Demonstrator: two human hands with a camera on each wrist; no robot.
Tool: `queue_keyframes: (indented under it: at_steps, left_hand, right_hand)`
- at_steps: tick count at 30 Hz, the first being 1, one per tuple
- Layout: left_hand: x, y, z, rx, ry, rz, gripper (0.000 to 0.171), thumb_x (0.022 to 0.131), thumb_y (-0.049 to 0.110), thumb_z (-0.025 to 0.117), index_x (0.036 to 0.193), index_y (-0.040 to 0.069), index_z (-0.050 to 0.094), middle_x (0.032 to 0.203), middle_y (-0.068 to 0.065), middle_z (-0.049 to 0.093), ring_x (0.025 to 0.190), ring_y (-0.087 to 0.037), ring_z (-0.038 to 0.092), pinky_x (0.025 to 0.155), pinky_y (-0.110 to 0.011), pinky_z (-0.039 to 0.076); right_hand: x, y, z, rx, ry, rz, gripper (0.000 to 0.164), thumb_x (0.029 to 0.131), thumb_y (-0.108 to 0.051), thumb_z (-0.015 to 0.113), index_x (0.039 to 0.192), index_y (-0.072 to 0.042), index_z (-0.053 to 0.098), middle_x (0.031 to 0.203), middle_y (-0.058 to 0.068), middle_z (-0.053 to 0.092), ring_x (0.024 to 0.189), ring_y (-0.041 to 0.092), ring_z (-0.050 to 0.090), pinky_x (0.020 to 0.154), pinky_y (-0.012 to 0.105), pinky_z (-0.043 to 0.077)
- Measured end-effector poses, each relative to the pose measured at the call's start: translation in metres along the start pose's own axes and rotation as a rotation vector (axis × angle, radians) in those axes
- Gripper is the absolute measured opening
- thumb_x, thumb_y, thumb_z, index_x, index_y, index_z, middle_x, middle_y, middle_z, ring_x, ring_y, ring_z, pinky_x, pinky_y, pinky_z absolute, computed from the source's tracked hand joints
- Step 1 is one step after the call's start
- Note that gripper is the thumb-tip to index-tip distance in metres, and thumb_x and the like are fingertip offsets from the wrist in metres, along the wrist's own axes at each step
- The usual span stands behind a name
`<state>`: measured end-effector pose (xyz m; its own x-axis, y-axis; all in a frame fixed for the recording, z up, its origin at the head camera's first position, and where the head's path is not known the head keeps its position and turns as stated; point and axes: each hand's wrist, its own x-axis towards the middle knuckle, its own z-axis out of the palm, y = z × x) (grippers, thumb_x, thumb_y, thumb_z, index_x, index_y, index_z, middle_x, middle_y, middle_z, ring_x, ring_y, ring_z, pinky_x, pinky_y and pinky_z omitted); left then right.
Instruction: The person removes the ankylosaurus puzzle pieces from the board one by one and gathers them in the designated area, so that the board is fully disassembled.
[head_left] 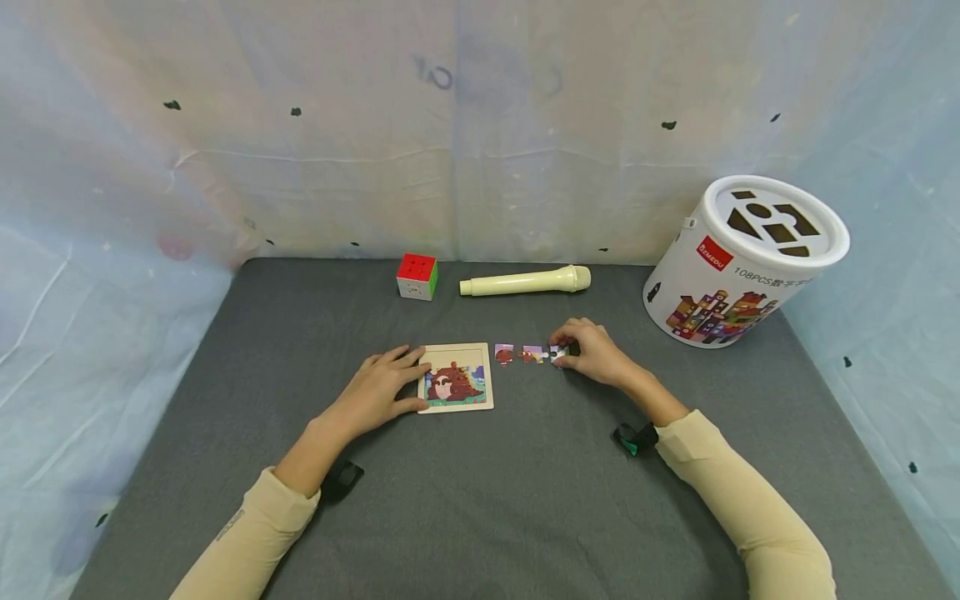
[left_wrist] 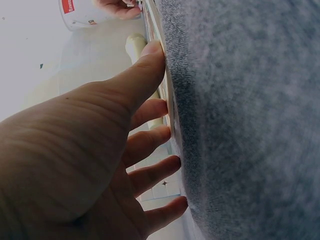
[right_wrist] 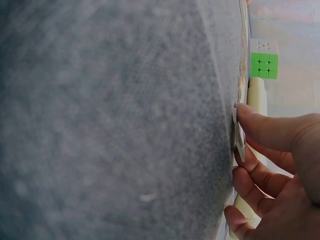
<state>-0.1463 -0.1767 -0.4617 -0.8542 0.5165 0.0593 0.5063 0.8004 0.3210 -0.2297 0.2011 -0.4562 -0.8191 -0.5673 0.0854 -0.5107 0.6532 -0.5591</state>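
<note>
A square wooden jigsaw puzzle board [head_left: 453, 357] with a red dinosaur picture lies on the grey cloth. My left hand [head_left: 375, 387] rests along its left edge, fingers spread on the frame and thumb at the lower corner. In the left wrist view, the fingertips [left_wrist: 159, 106] touch the board's rim. Right of the board, two loose puzzle pieces, one reddish [head_left: 504, 354] and one purple-red [head_left: 532, 354], lie in a row. At the row's right end my right hand [head_left: 592, 354] pinches a white-and-purple puzzle piece [head_left: 557, 353] between thumb and fingers; the right wrist view shows it edge-on.
A puzzle cube [head_left: 417, 277] and a pale yellow toy microphone [head_left: 525, 282] sit at the table's back edge. A large white tub [head_left: 738, 275] with shaped holes in its lid stands at the back right. Plastic-like sheeting [head_left: 360, 183] rises behind the table.
</note>
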Motion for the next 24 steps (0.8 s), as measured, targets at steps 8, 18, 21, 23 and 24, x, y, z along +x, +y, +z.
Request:
queue_keyframes:
  at_steps: [8, 18, 21, 23, 24]
  left_hand:
    - [0.0006, -0.0017, 0.0013, 0.002, -0.005, -0.003, 0.068, 0.086, 0.041, 0.076, 0.141, 0.007, 0.058, 0.152, -0.017, 0.044, 0.141, -0.042, 0.036, 0.106, -0.066, 0.032]
    - [0.0006, -0.0027, 0.0016, 0.01, -0.008, -0.001, 0.068, 0.086, 0.042, 0.076, 0.141, 0.007, 0.058, 0.152, -0.017, 0.044, 0.141, -0.042, 0.037, 0.105, -0.066, 0.033]
    - [0.0005, -0.0029, 0.0022, 0.007, -0.004, 0.0, 0.068, 0.086, 0.042, 0.076, 0.141, 0.007, 0.058, 0.152, -0.017, 0.044, 0.141, -0.042, 0.037, 0.105, -0.066, 0.033]
    - [0.0002, -0.0033, 0.003, 0.008, 0.001, 0.003, 0.069, 0.086, 0.042, 0.076, 0.141, 0.007, 0.058, 0.152, -0.017, 0.044, 0.141, -0.042, 0.037, 0.105, -0.066, 0.033]
    - [0.0, -0.0032, 0.0031, 0.007, 0.002, 0.003, 0.069, 0.086, 0.042, 0.077, 0.142, 0.007, 0.057, 0.152, -0.017, 0.044, 0.141, -0.042, 0.037, 0.105, -0.066, 0.033]
  right_hand:
    - [0.0005, 0.0012, 0.0006, -0.003, 0.002, 0.01, 0.025, 0.082, -0.009, 0.082, 0.105, -0.004, 0.073, 0.1, 0.008, 0.064, 0.099, 0.028, 0.052, 0.085, 0.05, 0.032]
    - [0.0008, -0.0001, 0.0006, -0.015, 0.005, 0.018, 0.024, 0.082, -0.009, 0.083, 0.104, -0.005, 0.073, 0.099, 0.006, 0.063, 0.1, 0.027, 0.052, 0.085, 0.05, 0.032]
    - [0.0006, 0.0001, 0.0006, -0.021, 0.003, 0.014, 0.024, 0.082, -0.009, 0.082, 0.104, -0.005, 0.073, 0.098, 0.006, 0.063, 0.1, 0.028, 0.052, 0.084, 0.051, 0.032]
    - [0.0005, -0.0002, 0.0002, -0.028, -0.001, 0.011, 0.024, 0.082, -0.01, 0.082, 0.104, -0.005, 0.074, 0.098, 0.006, 0.063, 0.1, 0.028, 0.052, 0.084, 0.051, 0.033]
    - [0.0005, -0.0003, 0.0, -0.032, -0.004, 0.01, 0.024, 0.083, -0.01, 0.082, 0.104, -0.005, 0.074, 0.099, 0.006, 0.063, 0.1, 0.028, 0.052, 0.084, 0.05, 0.033]
